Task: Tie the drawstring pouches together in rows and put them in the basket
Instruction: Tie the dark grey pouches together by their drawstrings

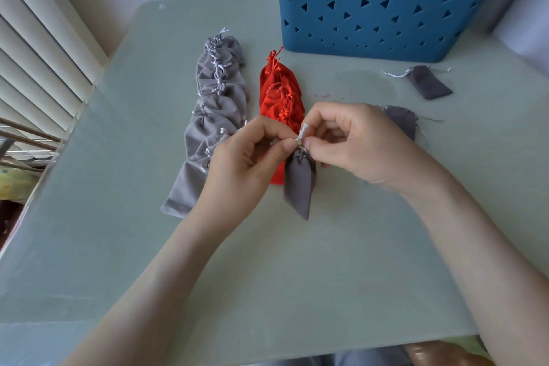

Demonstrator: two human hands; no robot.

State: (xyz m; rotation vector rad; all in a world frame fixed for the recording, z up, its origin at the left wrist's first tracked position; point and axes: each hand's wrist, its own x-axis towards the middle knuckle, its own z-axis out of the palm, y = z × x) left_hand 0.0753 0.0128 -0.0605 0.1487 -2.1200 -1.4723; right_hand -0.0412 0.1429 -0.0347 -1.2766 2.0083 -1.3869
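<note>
Above the table's middle, my left hand [243, 157] and my right hand [356, 142] pinch the silver drawstring [302, 135] of a dark grey pouch [298, 184], which hangs down between them. Another dark grey pouch [401, 120] lies partly hidden behind my right hand. A third dark grey pouch [427, 82] lies loose at the right. A tied row of light grey pouches [214, 107] stretches along the left, and a tied row of red pouches [279, 92] lies beside it. The blue basket [383, 0] stands at the back right.
The pale green table [267, 276] ends close to my body at the front edge. White window blinds [38, 47] run along the left. A white wall rises behind the table.
</note>
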